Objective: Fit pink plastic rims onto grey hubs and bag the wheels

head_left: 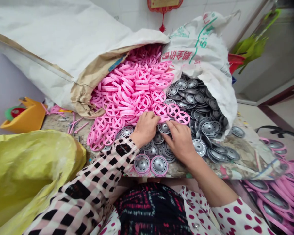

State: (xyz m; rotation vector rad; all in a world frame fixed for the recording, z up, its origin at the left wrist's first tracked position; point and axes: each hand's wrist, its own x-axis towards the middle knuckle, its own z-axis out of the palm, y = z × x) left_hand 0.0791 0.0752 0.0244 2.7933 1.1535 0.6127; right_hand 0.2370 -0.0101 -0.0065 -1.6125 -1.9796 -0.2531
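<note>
My left hand, in a checked sleeve, is closed with its fingertips on a pink plastic wheel rim. Just to the right, my right hand pinches a silver-grey wheel disc between thumb and fingers, right below that rim. Loose grey discs lie under and between both hands. Nearest my body, two discs sit inside pink rims side by side: one assembled wheel on the left and another assembled wheel on the right.
A large paper-lined sack spills pink rims. Beside it, a white woven sack spills grey discs. A yellow bag stands at the left, near an orange container. More pink-and-grey wheels are piled low at the right.
</note>
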